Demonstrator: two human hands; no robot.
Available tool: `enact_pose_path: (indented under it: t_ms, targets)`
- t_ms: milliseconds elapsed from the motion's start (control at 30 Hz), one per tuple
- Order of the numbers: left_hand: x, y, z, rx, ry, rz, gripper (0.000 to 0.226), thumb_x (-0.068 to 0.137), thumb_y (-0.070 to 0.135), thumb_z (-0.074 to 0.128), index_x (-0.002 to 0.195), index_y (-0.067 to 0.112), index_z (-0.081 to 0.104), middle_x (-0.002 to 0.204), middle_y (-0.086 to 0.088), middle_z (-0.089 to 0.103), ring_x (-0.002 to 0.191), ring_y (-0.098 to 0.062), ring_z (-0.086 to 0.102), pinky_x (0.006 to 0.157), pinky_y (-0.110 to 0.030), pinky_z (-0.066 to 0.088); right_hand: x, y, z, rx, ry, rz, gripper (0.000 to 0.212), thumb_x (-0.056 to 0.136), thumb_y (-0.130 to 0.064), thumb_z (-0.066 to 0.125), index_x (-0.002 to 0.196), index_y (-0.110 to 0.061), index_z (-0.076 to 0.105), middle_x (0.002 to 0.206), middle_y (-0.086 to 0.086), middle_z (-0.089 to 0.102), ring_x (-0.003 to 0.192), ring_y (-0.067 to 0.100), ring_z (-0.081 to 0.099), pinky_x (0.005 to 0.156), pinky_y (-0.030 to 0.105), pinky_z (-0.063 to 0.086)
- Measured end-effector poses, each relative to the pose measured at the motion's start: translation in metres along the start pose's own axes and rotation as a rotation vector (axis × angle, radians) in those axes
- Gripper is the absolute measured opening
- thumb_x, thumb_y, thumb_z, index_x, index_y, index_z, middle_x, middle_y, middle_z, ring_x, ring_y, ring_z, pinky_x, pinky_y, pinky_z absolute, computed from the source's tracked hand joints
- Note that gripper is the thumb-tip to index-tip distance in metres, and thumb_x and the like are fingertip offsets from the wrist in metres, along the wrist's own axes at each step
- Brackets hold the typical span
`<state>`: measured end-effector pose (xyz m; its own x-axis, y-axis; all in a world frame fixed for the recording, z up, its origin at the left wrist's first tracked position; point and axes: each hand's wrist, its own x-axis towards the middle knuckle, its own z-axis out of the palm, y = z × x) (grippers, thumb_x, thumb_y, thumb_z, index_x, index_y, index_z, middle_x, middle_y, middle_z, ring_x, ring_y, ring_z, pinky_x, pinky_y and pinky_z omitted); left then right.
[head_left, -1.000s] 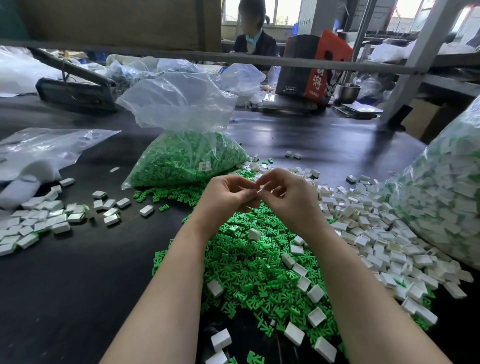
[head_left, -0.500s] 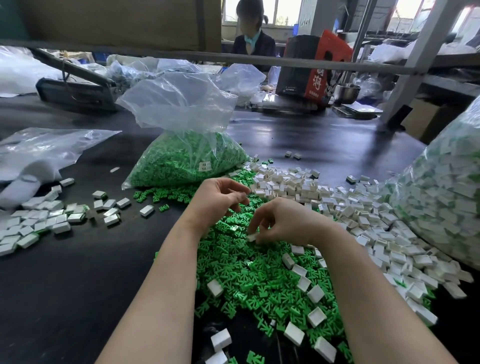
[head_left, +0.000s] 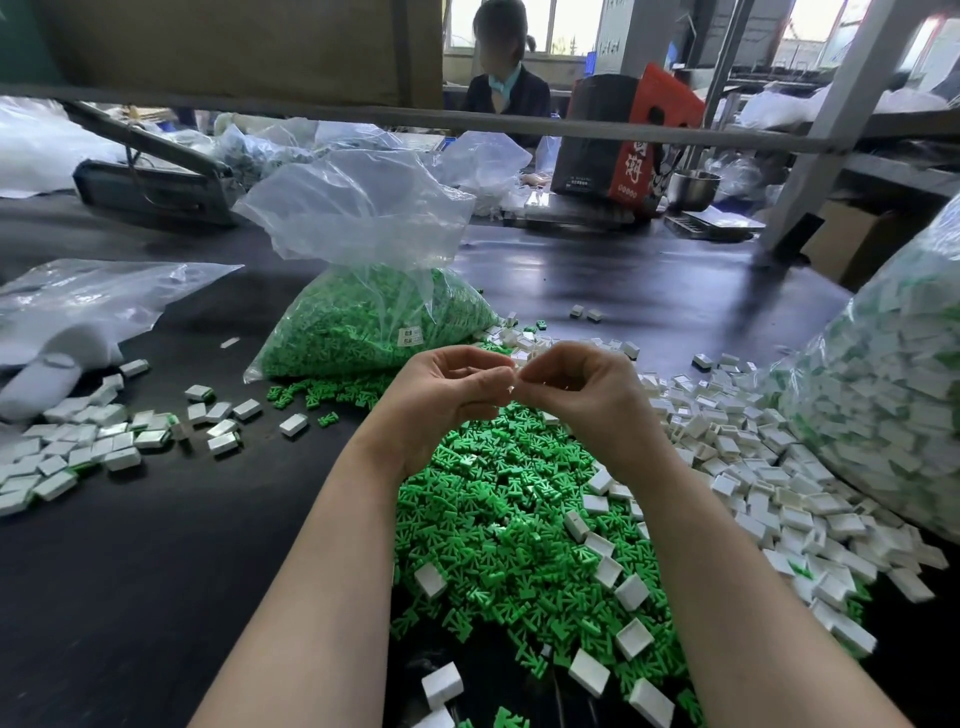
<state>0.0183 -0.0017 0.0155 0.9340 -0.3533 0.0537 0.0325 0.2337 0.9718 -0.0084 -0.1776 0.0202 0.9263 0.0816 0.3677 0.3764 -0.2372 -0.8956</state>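
My left hand (head_left: 447, 400) and my right hand (head_left: 587, 395) are raised together above a loose pile of small green plastic parts (head_left: 498, 525). Their fingertips meet in a pinch. A sliver of a white cap (head_left: 511, 387) shows between them, held by my right fingers. My left fingers curl round a small part that they hide. White rectangular caps (head_left: 753, 467) spread in a heap to the right of the green pile, and a few lie on top of it.
A clear bag of green parts (head_left: 363, 322) stands just behind my hands. A big bag of white caps (head_left: 893, 389) fills the right edge. Several white pieces (head_left: 78, 447) lie at left below an empty plastic bag (head_left: 78, 306). A person (head_left: 498, 78) sits beyond a metal rail (head_left: 467, 124).
Half a second ago my right hand was down at the pile, picking at a white cap. It has risen and met my left hand again, fingertips together.
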Motion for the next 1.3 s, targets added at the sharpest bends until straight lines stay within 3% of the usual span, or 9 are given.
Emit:
enact_pose_path:
  t_ms: [200,367,500,600,700,767,967,1133,1300]
  targets:
    - [-0.001,-0.001,-0.004,-0.034,-0.015,-0.003,0.019,0.064,0.012,0.079,0.083,0.014,0.078,0.083,-0.007,0.074,0.073,-0.013,0.069,0.066,-0.019,0.055,0.001,0.004,0.003,-0.063,0.008,-0.054,0.013,0.075,-0.006,0.081,0.082,-0.003,0.071,0.076,0.007,0.072,0.068,0.013,0.067,0.068,0.026,0.057]
    - [-0.002,-0.003,-0.002,-0.005,-0.052,0.042,0.026,0.064,0.016,0.078,0.09,0.017,0.079,0.093,-0.003,0.075,0.082,-0.011,0.067,0.073,-0.02,0.054,0.0,0.003,0.006,0.093,0.016,-0.005,0.011,0.077,-0.003,0.078,0.083,-0.002,0.069,0.077,0.011,0.07,0.068,0.012,0.064,0.068,0.024,0.055]
    - [-0.002,-0.004,-0.004,0.03,0.009,0.067,0.022,0.06,0.02,0.081,0.08,0.016,0.074,0.084,-0.002,0.072,0.075,-0.011,0.064,0.07,-0.024,0.052,0.0,0.003,0.007,0.168,-0.04,0.027,0.012,0.079,-0.002,0.076,0.087,-0.003,0.067,0.07,-0.004,0.07,0.064,0.002,0.064,0.061,0.013,0.049]
    - [-0.001,-0.003,-0.004,0.074,0.05,0.117,0.022,0.061,0.016,0.08,0.076,0.011,0.065,0.089,-0.014,0.071,0.079,-0.017,0.065,0.071,-0.026,0.054,0.002,0.009,0.007,-0.068,-0.016,0.085,0.009,0.083,-0.007,0.074,0.087,-0.012,0.068,0.078,0.004,0.072,0.072,0.019,0.069,0.065,0.029,0.057]
    - [0.0,-0.004,-0.002,0.092,0.022,0.136,0.023,0.063,0.011,0.08,0.074,0.009,0.061,0.098,-0.02,0.073,0.089,-0.019,0.071,0.068,-0.023,0.055,0.001,0.02,0.009,-0.574,-0.177,0.164,0.011,0.087,-0.021,0.072,0.098,-0.023,0.071,0.084,-0.009,0.066,0.07,0.004,0.061,0.063,0.02,0.049]
    - [0.0,-0.006,-0.001,0.13,0.027,0.148,0.024,0.059,0.015,0.083,0.071,0.013,0.062,0.091,-0.019,0.074,0.084,-0.02,0.071,0.066,-0.025,0.055,0.0,0.022,0.013,-0.711,-0.247,0.187,0.017,0.088,-0.027,0.071,0.105,-0.026,0.072,0.088,-0.01,0.063,0.07,-0.001,0.055,0.066,0.018,0.044]
    - [0.003,-0.01,-0.006,0.12,0.116,0.132,0.034,0.049,0.031,0.088,0.066,0.014,0.063,0.072,-0.007,0.07,0.064,-0.016,0.063,0.063,-0.026,0.056,0.001,0.019,0.015,-0.786,-0.261,0.168,0.007,0.09,-0.02,0.068,0.095,-0.022,0.072,0.097,-0.005,0.07,0.082,0.008,0.058,0.083,0.026,0.049]
    - [0.003,-0.009,-0.009,-0.041,0.137,0.12,0.023,0.054,0.027,0.086,0.07,0.016,0.072,0.071,-0.004,0.07,0.062,-0.013,0.065,0.06,-0.021,0.055,0.0,0.019,0.016,-0.771,-0.33,0.138,0.027,0.087,-0.033,0.071,0.114,-0.036,0.066,0.095,-0.013,0.057,0.08,0.0,0.05,0.07,0.022,0.038]
    - [0.002,-0.005,-0.008,-0.156,0.149,0.101,0.017,0.062,0.017,0.079,0.076,0.011,0.074,0.077,-0.007,0.071,0.065,-0.013,0.068,0.061,-0.02,0.056,0.001,0.019,0.019,-0.828,-0.31,0.099,0.012,0.087,-0.028,0.071,0.098,-0.034,0.073,0.09,-0.011,0.059,0.08,0.005,0.053,0.069,0.022,0.038]
